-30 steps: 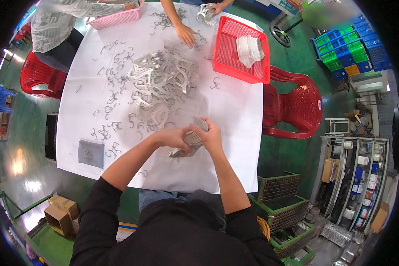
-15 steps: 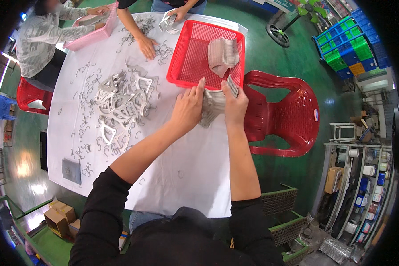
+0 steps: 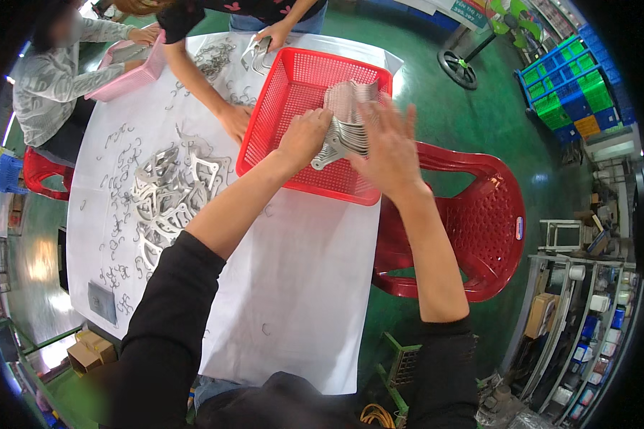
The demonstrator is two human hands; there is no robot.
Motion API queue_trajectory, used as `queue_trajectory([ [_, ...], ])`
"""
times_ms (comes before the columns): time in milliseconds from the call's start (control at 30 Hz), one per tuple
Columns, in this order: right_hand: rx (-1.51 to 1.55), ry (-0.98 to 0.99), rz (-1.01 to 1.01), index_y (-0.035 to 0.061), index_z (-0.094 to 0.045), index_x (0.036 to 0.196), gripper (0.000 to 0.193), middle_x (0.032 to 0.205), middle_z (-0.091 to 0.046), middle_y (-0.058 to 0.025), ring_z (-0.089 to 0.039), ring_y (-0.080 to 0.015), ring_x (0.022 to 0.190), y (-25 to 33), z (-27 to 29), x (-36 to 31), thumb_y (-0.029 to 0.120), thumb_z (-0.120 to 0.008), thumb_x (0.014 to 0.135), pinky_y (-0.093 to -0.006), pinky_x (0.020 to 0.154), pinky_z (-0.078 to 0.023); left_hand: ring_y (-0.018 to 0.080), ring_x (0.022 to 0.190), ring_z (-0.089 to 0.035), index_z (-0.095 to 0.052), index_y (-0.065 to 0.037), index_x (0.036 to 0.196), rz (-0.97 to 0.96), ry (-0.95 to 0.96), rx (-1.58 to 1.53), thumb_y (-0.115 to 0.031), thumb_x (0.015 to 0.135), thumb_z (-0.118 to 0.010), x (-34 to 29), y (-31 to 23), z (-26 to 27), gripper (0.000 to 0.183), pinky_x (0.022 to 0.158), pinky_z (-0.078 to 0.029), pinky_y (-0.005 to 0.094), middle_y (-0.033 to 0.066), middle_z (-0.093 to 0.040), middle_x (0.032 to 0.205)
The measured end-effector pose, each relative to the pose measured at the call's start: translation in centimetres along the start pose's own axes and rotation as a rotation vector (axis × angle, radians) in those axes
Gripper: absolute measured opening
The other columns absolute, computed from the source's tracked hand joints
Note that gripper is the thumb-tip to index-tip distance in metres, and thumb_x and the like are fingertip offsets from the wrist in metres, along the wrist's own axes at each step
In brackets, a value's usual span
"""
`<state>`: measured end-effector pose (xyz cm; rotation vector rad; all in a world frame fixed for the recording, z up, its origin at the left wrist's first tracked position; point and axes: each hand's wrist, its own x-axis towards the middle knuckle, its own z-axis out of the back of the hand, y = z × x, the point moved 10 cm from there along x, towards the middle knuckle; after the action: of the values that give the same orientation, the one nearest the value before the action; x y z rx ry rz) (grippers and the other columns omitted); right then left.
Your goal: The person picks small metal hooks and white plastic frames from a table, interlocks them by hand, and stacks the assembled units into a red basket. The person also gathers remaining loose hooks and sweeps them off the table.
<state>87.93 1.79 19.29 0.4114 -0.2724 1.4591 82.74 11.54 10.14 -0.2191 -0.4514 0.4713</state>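
"1 stack of metal plates (image 3: 345,137) is between the hands; where is it, going by the red basket (image 3: 336,189)?"

"Inside the red basket, toward its right side; another stack (image 3: 350,93) is just behind it, nearer the basket's far wall."

"And the hands?"

"The left hand (image 3: 308,134) has its fingers bent close against the stack's left side; the right hand (image 3: 392,146) is spread wide at the right side, blurred, so I cannot tell whether it touches."

"How is this done well?"

"I'd use the left hand as a bookend and bring the right palm in flat; the plates look fanned toward the basket's near wall, so even pressure from 2 sides beats force; 1 hard shove could, I think, make them slide or topple."

"Anything around it to mind?"

"A co-worker's hand (image 3: 236,123) is just beside the red basket's left wall; the pile of loose plates (image 3: 168,205) lies left of the basket, near the left forearm; a raised elbow would be safer."
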Motion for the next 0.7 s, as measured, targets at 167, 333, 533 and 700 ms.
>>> queue_trajectory([
  [167, -0.322, 0.351, 0.126, 0.0134, -0.020, 0.145, 0.092, 0.114, -0.054, -0.0157, -0.045, -0.0322, 0.118, -0.6, -10.1, -0.4, 0.013, -0.070, 0.067, -0.0538, 0.112, -0.001, 0.0261, 0.095, -0.059, -0.055, 0.003, 0.109, 0.113, 0.258, 0.116, -0.005, 0.081, -0.050, 0.6, 0.7, -7.2, 0.029, 0.074, -0.052, 0.0385, 0.0139, -0.060, 0.100],
  [333, -0.378, 0.275, 0.153, 0.0101, -0.022, 0.144, 0.079, 0.098, -0.056, -0.0116, -0.052, -0.0274, 0.103, -2.2, -14.1, -0.8, 0.011, -0.062, 0.075, -0.0485, 0.110, -0.015, 0.0365, 0.086, -0.062, -0.050, 0.008, 0.105, 0.138, 0.147, -0.194, 0.002, 0.080, -0.050, 0.7, 1.5, -9.1, 0.026, 0.072, -0.051, 0.0445, 0.0221, -0.059, 0.093],
  [533, -0.505, 0.358, 0.147, 0.0086, -0.024, 0.143, 0.076, 0.099, -0.055, -0.0096, -0.049, -0.0256, 0.104, -3.4, -17.6, -1.6, 0.016, -0.063, 0.077, -0.0433, 0.104, -0.022, 0.0313, 0.108, -0.052, -0.051, -0.001, 0.112, 0.148, 0.183, 0.016, -0.007, 0.072, -0.065, 0.5, 2.4, -10.2, 0.043, 0.080, -0.048, 0.0457, 0.0132, -0.053, 0.111],
  [700, -0.599, 0.401, 0.122, 0.0097, -0.025, 0.143, 0.066, 0.100, -0.053, -0.0101, -0.048, -0.0256, 0.103, -4.4, -19.1, -2.3, 0.018, -0.053, 0.084, -0.0437, 0.104, -0.021, 0.0306, 0.109, -0.052, -0.046, -0.007, 0.124, 0.350, 0.425, 0.011, -0.017, 0.068, -0.073, -0.6, 4.9, -12.6, 0.063, 0.086, -0.048, 0.0438, 0.0119, -0.053, 0.112],
])
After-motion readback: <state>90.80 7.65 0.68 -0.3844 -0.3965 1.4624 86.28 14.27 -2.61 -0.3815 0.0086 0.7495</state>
